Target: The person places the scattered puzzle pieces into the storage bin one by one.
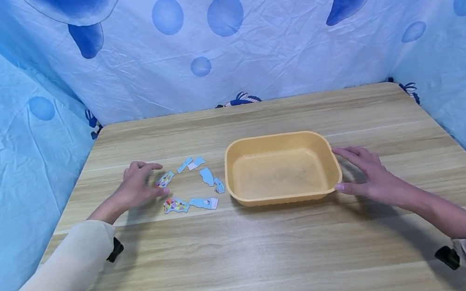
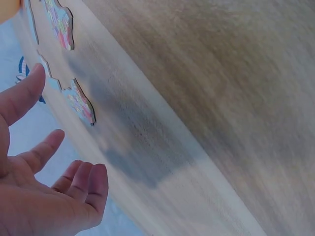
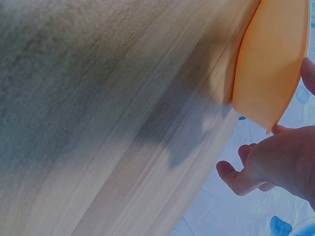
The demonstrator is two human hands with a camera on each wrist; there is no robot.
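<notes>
Several blue puzzle pieces with printed patches lie in a loose ring left of a yellow plastic basin [image 1: 284,198]. My left hand [image 1: 137,185] hovers at the ring's left side, thumb and fingers spread around a multicoloured piece [image 1: 165,179]; in the left wrist view a gap shows between the fingers and the nearest piece [image 2: 81,104]. Closer to me lie another multicoloured piece [image 1: 176,205] and a long blue one [image 1: 204,203]. My right hand [image 1: 366,172] is at the basin's right end, thumb and extended index fingertip right at its rim, the other fingers loosely bent.
Everything lies on a wood-grain table [image 1: 243,252]. At the far side of the ring are two small pieces [image 1: 185,165], and a blue piece [image 1: 207,177] lies toward the basin. A blue patterned curtain [image 1: 226,71] hangs behind the table and along both sides.
</notes>
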